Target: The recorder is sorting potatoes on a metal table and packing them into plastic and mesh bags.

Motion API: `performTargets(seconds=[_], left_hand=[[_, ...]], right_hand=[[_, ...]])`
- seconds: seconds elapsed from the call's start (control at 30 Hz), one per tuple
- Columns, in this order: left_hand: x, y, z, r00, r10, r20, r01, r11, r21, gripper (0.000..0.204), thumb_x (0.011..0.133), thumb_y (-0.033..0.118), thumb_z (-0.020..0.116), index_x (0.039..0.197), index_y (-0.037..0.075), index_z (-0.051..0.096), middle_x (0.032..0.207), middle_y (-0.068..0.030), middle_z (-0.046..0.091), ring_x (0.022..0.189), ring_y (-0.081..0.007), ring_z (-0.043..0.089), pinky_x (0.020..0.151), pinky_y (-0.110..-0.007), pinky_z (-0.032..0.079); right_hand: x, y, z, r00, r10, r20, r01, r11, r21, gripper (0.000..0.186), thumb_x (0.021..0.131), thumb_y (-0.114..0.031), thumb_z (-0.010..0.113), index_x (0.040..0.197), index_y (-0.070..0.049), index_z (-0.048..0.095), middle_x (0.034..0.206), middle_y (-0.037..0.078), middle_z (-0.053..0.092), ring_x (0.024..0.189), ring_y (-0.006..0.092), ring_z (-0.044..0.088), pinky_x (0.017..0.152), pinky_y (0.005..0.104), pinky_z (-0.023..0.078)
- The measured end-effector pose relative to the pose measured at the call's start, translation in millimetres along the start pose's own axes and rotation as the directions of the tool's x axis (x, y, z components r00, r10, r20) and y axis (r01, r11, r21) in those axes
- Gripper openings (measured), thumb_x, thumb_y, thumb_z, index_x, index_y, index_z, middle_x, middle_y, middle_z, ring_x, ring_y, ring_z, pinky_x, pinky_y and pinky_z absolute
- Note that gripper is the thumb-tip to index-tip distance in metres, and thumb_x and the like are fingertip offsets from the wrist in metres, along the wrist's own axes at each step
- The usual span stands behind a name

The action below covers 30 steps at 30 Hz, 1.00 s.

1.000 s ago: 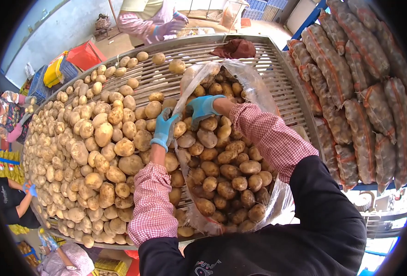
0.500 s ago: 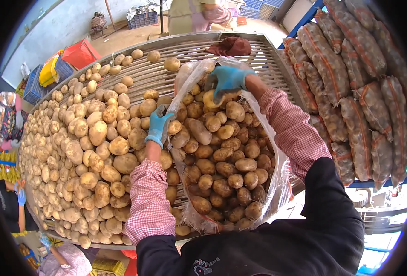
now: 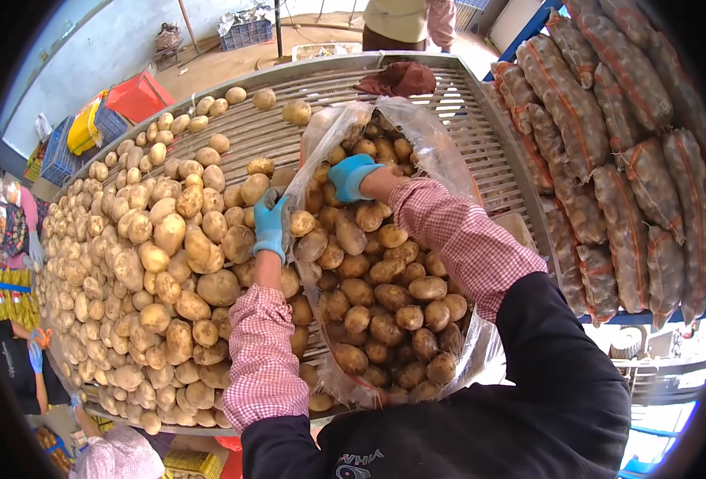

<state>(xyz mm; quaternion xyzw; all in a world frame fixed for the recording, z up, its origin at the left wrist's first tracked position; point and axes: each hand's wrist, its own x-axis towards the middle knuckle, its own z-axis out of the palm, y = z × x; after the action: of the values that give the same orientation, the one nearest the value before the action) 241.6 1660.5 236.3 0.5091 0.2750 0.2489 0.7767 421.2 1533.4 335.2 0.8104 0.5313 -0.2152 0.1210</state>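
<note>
A torn clear bag (image 3: 484,351) full of potatoes (image 3: 394,327) lies open on a slatted metal sorting table (image 3: 480,156). My left hand (image 3: 271,227), in a blue glove, is closed on the bag's left edge. My right hand (image 3: 353,177), also gloved, reaches into the upper part of the bag, fingers curled down among the potatoes; what they hold is hidden. Loose pale potatoes (image 3: 169,263) are heaped left of the bag. A dark red cloth (image 3: 397,78) lies at the table's far edge.
Netted sacks of potatoes (image 3: 620,215) are stacked at the right. Co-workers stand at the far side (image 3: 385,20) and along the left (image 3: 13,355). Red (image 3: 137,96), yellow (image 3: 89,124) and blue (image 3: 64,156) crates stand by the wall at back left.
My right hand rose toward the bag's top right, then moved down and left into it. My left hand stays on the bag's edge. The far co-worker has shifted rightward.
</note>
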Motion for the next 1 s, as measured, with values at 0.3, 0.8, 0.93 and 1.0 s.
performTargets(seconds=[0.3, 0.8, 0.93, 1.0], left_hand=[[-5.8, 8.8, -7.3, 0.999, -0.033, 0.041, 0.031, 0.999, 0.032, 0.021, 0.093, -0.003, 0.066, 0.114, -0.004, 0.073, 0.101, -0.0035, 0.074, 0.085, -0.0101, 0.066, 0.078, -0.026, 0.055], [9.8, -13.3, -14.2, 0.997, 0.067, 0.025, -0.068, 0.997, 0.027, 0.017, 0.094, -0.003, 0.067, 0.110, -0.006, 0.074, 0.100, -0.0046, 0.075, 0.084, -0.0109, 0.067, 0.077, -0.026, 0.055], [10.3, -13.3, -13.4, 0.998, 0.058, 0.030, -0.059, 0.997, 0.051, 0.016, 0.095, -0.003, 0.065, 0.109, -0.006, 0.073, 0.101, -0.0063, 0.075, 0.085, -0.0119, 0.067, 0.077, -0.027, 0.055], [10.1, -14.5, -12.9, 0.999, 0.047, 0.016, -0.048, 0.997, 0.053, 0.016, 0.096, -0.004, 0.064, 0.109, -0.005, 0.073, 0.102, -0.0071, 0.075, 0.085, -0.0128, 0.067, 0.077, -0.028, 0.054]], right_hand=[[16.0, -5.3, 9.5, 0.998, 0.060, -0.033, -0.062, 0.996, -0.066, 0.054, 0.080, -0.034, 0.072, 0.125, -0.005, 0.067, 0.113, 0.019, 0.075, 0.102, 0.0369, 0.074, 0.085, 0.0466, 0.059], [-5.2, -9.1, 2.9, 0.994, 0.103, -0.044, -0.102, 0.995, 0.018, 0.062, 0.074, -0.039, 0.080, 0.126, -0.008, 0.065, 0.114, 0.015, 0.075, 0.105, 0.0361, 0.073, 0.088, 0.0462, 0.058], [-23.6, -6.0, -15.9, 0.992, 0.029, -0.120, -0.017, 0.995, 0.101, 0.062, 0.071, -0.045, 0.082, 0.120, -0.009, 0.071, 0.115, 0.016, 0.075, 0.105, 0.0352, 0.072, 0.090, 0.0441, 0.057], [-35.6, 1.4, -30.4, 0.972, 0.049, -0.229, 0.008, 0.970, 0.243, 0.063, 0.068, -0.048, 0.083, 0.117, -0.009, 0.073, 0.115, 0.016, 0.075, 0.105, 0.0341, 0.072, 0.092, 0.0423, 0.057]])
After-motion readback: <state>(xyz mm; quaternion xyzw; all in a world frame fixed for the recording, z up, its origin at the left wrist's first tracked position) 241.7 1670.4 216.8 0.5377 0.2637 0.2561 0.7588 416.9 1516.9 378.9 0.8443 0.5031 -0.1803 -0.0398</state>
